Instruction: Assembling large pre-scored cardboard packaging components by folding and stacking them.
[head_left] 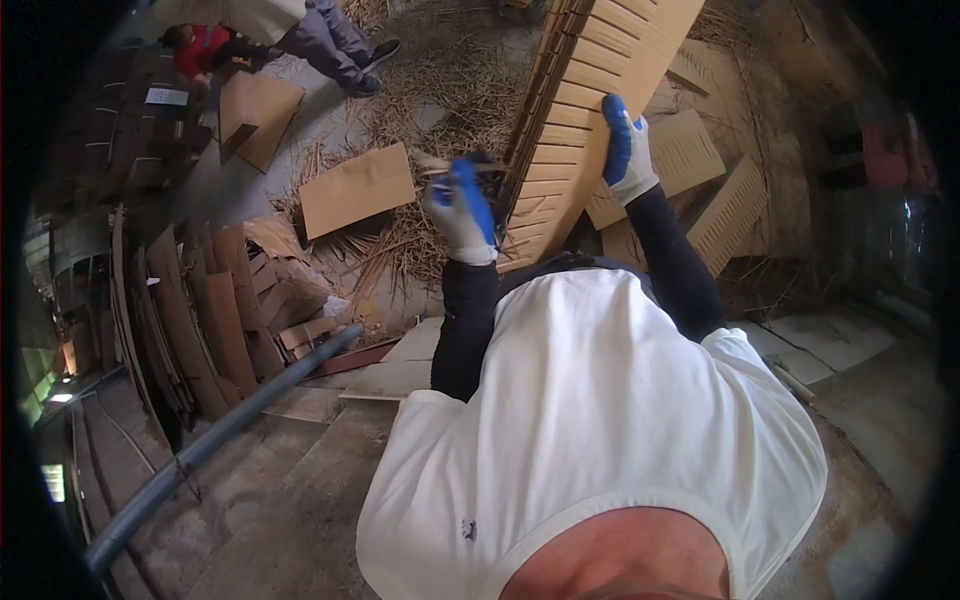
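Note:
A thick stack of slotted cardboard sheets (580,130) stands tilted in front of me, with rows of narrow cuts along its left part. My right hand (628,155), in a white glove with blue coating, grips the stack's right edge, thumb side on the front face. At the stack's left edge my left hand (463,212), gloved the same way, is closed and slightly blurred. Thin cardboard strips (440,163) stick out from its fingers. Its fingertips are partly hidden.
Loose cardboard strips (430,110) litter the floor. A flat cardboard piece (358,190) lies left, slotted sheets (735,215) right. Upright cardboard panels (225,310) and a grey pipe (220,430) are at lower left. Two other people (330,45) are at the far left.

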